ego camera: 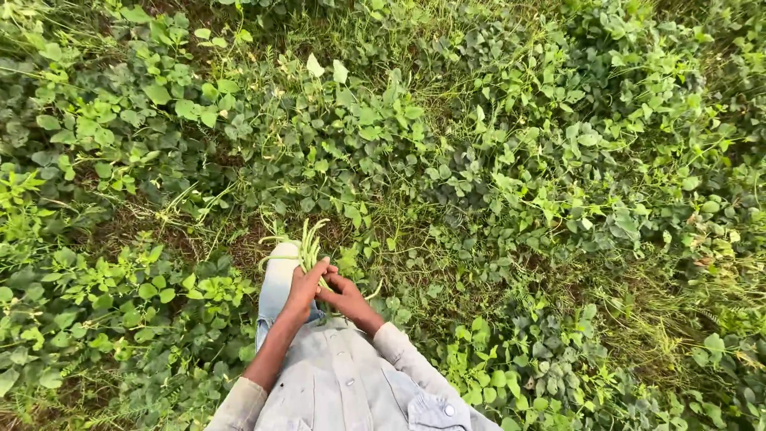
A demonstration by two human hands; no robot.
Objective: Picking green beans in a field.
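Note:
A bundle of long green bean pods [308, 247] sticks up and fans out from my left hand [306, 289], which is closed around its lower end. My right hand [345, 298] meets the left one at the base of the bundle, fingers curled against the pods. Both hands are close to my body, above my grey shirt [343, 387] and my raised knee in light jeans [278, 281].
Dense low bean plants [511, 183] with broad leaves cover the ground on all sides. Patches of grass [686, 303] and bare brown soil [239, 247] show between them.

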